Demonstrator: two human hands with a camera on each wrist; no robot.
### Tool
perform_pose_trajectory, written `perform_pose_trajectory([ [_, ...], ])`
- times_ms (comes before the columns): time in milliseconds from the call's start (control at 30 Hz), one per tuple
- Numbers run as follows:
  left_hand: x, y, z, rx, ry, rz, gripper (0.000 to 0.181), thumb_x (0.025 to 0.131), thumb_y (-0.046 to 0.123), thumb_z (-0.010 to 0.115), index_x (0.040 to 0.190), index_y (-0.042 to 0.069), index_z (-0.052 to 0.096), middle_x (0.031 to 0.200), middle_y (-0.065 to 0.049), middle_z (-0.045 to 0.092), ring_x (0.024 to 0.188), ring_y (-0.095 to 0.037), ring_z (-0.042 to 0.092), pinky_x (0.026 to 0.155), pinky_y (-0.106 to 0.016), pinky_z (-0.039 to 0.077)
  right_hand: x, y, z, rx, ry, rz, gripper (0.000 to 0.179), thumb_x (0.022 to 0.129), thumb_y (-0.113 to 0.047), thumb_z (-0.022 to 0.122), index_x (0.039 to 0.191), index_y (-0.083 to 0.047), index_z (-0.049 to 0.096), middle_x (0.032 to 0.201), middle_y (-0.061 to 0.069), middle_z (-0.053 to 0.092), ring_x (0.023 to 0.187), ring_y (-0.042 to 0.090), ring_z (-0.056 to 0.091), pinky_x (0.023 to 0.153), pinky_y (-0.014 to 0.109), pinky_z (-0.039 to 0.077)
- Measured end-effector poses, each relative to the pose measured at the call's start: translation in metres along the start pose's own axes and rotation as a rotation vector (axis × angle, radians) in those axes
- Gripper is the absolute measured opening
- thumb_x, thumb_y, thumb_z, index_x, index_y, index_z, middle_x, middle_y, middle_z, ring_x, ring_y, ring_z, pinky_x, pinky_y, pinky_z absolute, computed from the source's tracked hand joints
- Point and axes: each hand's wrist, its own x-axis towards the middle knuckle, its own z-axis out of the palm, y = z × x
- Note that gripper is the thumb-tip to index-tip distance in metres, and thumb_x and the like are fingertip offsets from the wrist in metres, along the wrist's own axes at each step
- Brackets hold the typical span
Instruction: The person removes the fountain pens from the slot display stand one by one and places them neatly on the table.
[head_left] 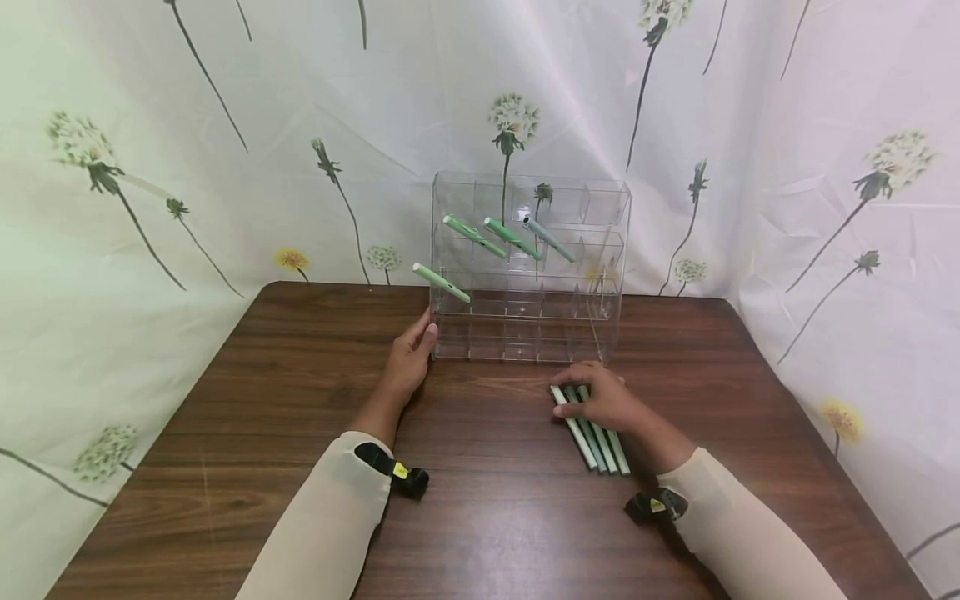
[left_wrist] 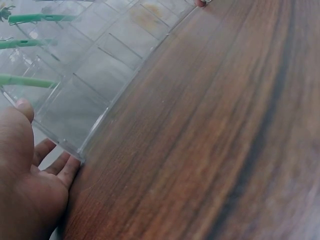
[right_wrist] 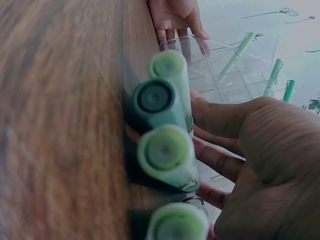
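Note:
A clear acrylic organizer point(head_left: 525, 329) with tiered compartments stands near the table's back edge. Several green and grey-green pens point(head_left: 442, 283) lean in its compartments, two in shades of green above and a paler one lower left. My left hand point(head_left: 408, 360) holds the organizer's lower left side, thumb in front and fingers point(left_wrist: 67, 167) round the edge. My right hand point(head_left: 603, 402) is over a row of pens point(head_left: 602, 450) on the table. Its thumb and fingers pinch the leftmost, light green pen point(right_wrist: 169, 70), whose near end sits slightly higher than the others.
The dark wood table point(head_left: 480, 517) reaches back to a white curtain point(head_left: 375, 92) printed with dandelions, which also hangs along both sides. The row of pens lies just in front of the organizer's right half.

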Motion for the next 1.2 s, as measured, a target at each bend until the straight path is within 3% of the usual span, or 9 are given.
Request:
perform_pose_trajectory([
  [200, -0.0004, 0.0005, 0.0002, 0.003, 0.004, 0.002, 0.058, 0.118, 0.041, 0.047, 0.173, 0.027, 0.034, 0.181, -0.006, 0.030, 0.169, -0.031, 0.028, 0.139, -0.051, 0.024, 0.0007, -0.0009, -0.0011, -0.007, -0.003, 0.043, 0.043, 0.089, -0.023, 0.093, 0.128, -0.011, 0.080, 0.130, 0.010, 0.079, 0.132, 0.040, 0.065, 0.116, 0.079, 0.036],
  [400, -0.0003, 0.0012, 0.0001, 0.005, 0.004, 0.003, 0.058, 0.118, 0.040, 0.046, 0.173, 0.025, 0.034, 0.181, -0.006, 0.030, 0.169, -0.031, 0.027, 0.139, -0.052, 0.024, 0.0001, -0.0038, -0.0035, -0.001, -0.004, 0.128, 0.048, 0.087, -0.028, 0.095, 0.130, -0.013, 0.079, 0.137, 0.014, 0.076, 0.134, 0.043, 0.066, 0.118, 0.092, 0.013],
  [733, -0.0007, 0.0008, 0.0004, 0.018, 0.006, 0.013, 0.058, 0.118, 0.041, 0.046, 0.173, 0.024, 0.034, 0.180, -0.007, 0.031, 0.169, -0.031, 0.028, 0.139, -0.051, 0.024, -0.0011, -0.0065, -0.0063, -0.012, 0.003, 0.151, 0.047, 0.085, -0.027, 0.096, 0.127, -0.013, 0.078, 0.136, 0.016, 0.077, 0.134, 0.045, 0.067, 0.116, 0.096, 0.005],
  [900, -0.0008, 0.0007, 0.0007, 0.014, -0.002, 0.019, 0.059, 0.118, 0.040, 0.046, 0.173, 0.023, 0.033, 0.181, -0.007, 0.030, 0.169, -0.031, 0.028, 0.139, -0.051, 0.024, -0.0022, -0.0073, -0.0074, -0.038, 0.003, 0.167, 0.047, 0.085, -0.026, 0.096, 0.127, -0.014, 0.078, 0.136, 0.016, 0.077, 0.134, 0.046, 0.067, 0.116, 0.096, 0.004],
  [1200, 0.0001, -0.0009, -0.0002, 0.006, -0.007, 0.031, 0.058, 0.119, 0.036, 0.046, 0.173, 0.021, 0.032, 0.181, -0.008, 0.029, 0.169, -0.032, 0.027, 0.139, -0.052, 0.023, -0.0044, -0.0092, -0.0081, -0.065, 0.004, 0.166, 0.046, 0.087, -0.028, 0.094, 0.128, -0.013, 0.078, 0.134, 0.015, 0.079, 0.131, 0.044, 0.069, 0.117, 0.088, 0.015],
])
